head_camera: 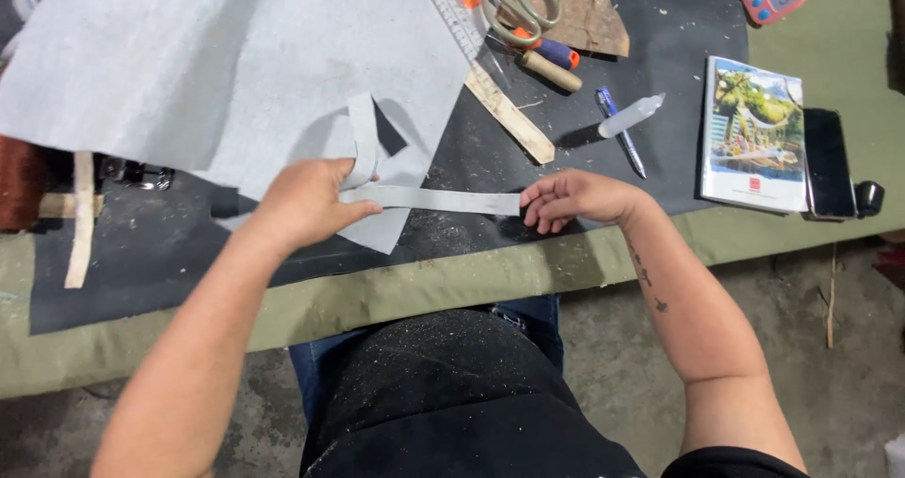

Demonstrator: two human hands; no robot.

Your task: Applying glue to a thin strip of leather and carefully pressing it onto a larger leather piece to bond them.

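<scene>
Grey, felt-like material is what both hands work with. The left hand [306,203] pinches one end of a narrow grey strip [434,199] between thumb and fingers, and the right hand [570,198] presses the other end down with bent fingertips, so the strip lies stretched flat and straight between the two grips. It seems to be held this way to keep it taut and smooth against the black mat [170,252] that covers the tabletop [811,242].

Behind the left grip, the strip curls upward in a loop and joins the big grey sheet [236,63], so I judge it is not fully separate from the sheet. Beyond the right grip, well apart, lie a wooden stick [509,115], a metal ruler [451,11], scissors [518,2], a pen [620,131] and a small white tube [630,116]; these tools are kept within reach but out of the working zone. Further to the right of that grip rest a booklet [754,134] and a dark phone [828,162].
</scene>
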